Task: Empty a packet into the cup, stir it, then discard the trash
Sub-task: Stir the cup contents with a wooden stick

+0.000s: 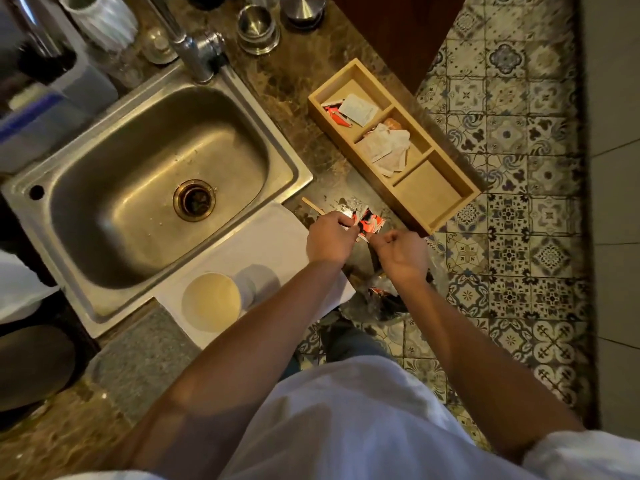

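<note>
Head view, fingers: left hand and right hand both pinch the red packet; its top edge looks part torn
Packet: light, thin, crinkly; best held near the tear
Cup: near-left on the surface, apart from the packet; open

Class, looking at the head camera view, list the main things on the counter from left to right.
sink → paper cup → left hand → red packet → wooden tray

Head view, steeply downward, close over the counter.
</note>
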Demonstrator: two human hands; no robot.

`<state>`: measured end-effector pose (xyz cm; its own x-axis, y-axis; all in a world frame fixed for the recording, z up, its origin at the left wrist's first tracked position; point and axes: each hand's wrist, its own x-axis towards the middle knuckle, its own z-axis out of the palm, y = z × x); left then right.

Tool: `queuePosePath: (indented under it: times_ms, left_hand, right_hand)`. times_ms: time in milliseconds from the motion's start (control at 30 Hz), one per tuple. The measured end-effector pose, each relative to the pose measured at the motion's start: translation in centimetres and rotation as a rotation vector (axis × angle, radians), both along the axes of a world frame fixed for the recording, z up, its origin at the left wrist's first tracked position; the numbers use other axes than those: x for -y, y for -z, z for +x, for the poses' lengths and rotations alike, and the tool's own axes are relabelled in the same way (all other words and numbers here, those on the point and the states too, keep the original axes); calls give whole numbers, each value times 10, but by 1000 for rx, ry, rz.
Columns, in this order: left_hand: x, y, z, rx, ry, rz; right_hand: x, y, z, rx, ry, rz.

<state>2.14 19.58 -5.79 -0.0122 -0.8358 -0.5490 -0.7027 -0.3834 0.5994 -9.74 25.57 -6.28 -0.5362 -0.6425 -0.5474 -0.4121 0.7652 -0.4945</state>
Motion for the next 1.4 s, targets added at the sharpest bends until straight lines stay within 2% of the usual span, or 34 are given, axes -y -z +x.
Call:
queuePosePath:
  times_ms: [133,300,400,567,667,800,900,1000,1233,1400]
  left_hand:
    - [-1,-13,2,-11,17,-40]
    - [-13,-57,34,-151,-17,-156]
    - [-27,-86,65,-201,-104,-208]
    - [-63,-117,129,-260,-313,-276]
    - [-85,-124,163,-176,-413,-350]
    - [-117,-115,214,108,-379,-481]
    - [-136,-106,234,221,-327,-463]
    - [-143,-103,236,210,-410,-384]
    - [-139,-95,233,-6,-557,-247]
    - [-133,-96,232,-96,-583,-181]
  right_hand:
    - [-3,-6,1,-22,-29,-28]
    - [0,-28,13,-76,-194,-144]
    - [12,-32,27,-114,-319,-185]
    - [35,-31,41,-211,-609,-124]
    - [41,-27,43,-297,-702,-92]
    - [45,-24,54,-393,-782,-54]
    - [46,-25,57,-432,-800,-5]
    - [48,-26,61,-478,-811,28]
    - [46,-28,66,-553,-835,64]
    - [46,-26,65,-568,-856,99]
